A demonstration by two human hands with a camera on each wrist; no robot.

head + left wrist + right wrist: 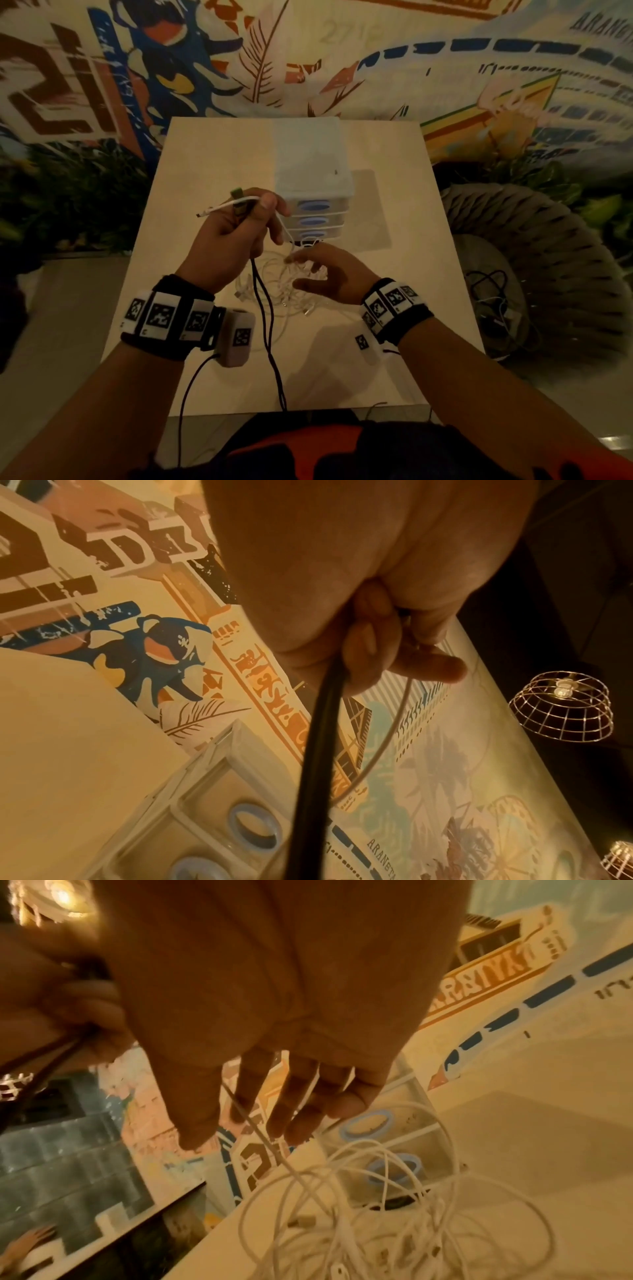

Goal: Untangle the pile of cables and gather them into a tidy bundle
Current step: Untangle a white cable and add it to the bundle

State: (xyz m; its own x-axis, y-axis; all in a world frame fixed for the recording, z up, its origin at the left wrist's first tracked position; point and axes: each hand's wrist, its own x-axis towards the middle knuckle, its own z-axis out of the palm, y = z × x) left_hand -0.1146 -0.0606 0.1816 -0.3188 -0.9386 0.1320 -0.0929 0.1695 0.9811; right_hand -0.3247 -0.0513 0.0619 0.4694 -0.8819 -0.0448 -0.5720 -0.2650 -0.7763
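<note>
A tangle of white cables (287, 284) (394, 1218) lies on the pale table (212, 164) in front of me. My left hand (236, 226) (377, 642) is raised above it and grips a black cable (265, 318) (318, 750) that hangs doubled toward the table's near edge, together with a white cable (229, 204) whose plug end sticks out to the left. That white cable (394, 729) runs down to the pile. My right hand (322, 270) (274, 1096) hovers just over the pile with spread, relaxed fingers, and a white strand passes between them.
A stack of clear plastic drawers (313, 192) with blue oval handles stands just behind the pile. A woven basket (534, 274) holding more cables sits on the floor to the right. A painted mural wall (308, 51) rises behind the table.
</note>
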